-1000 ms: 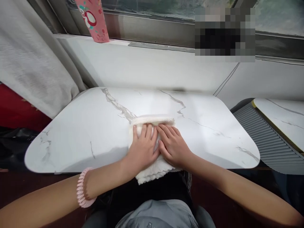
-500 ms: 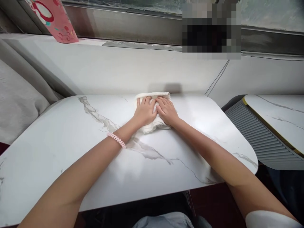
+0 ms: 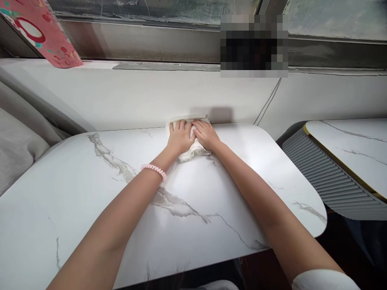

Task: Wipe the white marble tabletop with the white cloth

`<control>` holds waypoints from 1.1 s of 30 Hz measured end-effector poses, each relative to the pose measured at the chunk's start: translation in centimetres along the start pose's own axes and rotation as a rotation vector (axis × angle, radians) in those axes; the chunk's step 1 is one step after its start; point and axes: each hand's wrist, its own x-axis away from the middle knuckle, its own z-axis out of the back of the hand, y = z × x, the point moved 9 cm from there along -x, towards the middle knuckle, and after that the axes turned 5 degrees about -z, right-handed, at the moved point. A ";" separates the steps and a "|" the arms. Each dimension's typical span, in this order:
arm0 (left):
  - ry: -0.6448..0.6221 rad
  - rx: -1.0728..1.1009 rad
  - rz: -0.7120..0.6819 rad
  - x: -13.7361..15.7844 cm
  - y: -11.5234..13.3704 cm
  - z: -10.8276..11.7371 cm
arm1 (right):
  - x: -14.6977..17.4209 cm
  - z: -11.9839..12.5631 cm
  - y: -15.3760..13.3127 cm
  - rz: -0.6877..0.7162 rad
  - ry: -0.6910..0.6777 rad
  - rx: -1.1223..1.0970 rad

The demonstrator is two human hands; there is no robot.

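A white cloth (image 3: pixel 193 153) lies bunched at the back edge of the white marble-patterned table (image 3: pixel 242 225). Its far side touches the wall. My left hand (image 3: pixel 180 139) presses on the cloth's left half, fingers spread and laid flat. Beside it, my right hand (image 3: pixel 206 135) rests flat on the right half with its fingers stretched forward, the two thumbs close together. Both hands are open on top of the cloth, and much of it is hidden under them. A pink coiled band (image 3: pixel 154 170) circles my left wrist.
On the windowsill leans a pink patterned packet (image 3: pixel 57 40). Grey fabric (image 3: pixel 18 149) borders the table's left end. At right stands another marble-topped table (image 3: pixel 359 149) with a ribbed grey side. Thin cables (image 3: pixel 268 100) run down the wall.
Both hands have pushed the cloth slightly farther, past the table's back edge against the wall. The camera view has shifted and tilted a little.
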 end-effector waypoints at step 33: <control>-0.239 0.214 -0.362 17.2 19.8 4.3 | 25.7 8.7 -1.7 0.031 -0.128 0.062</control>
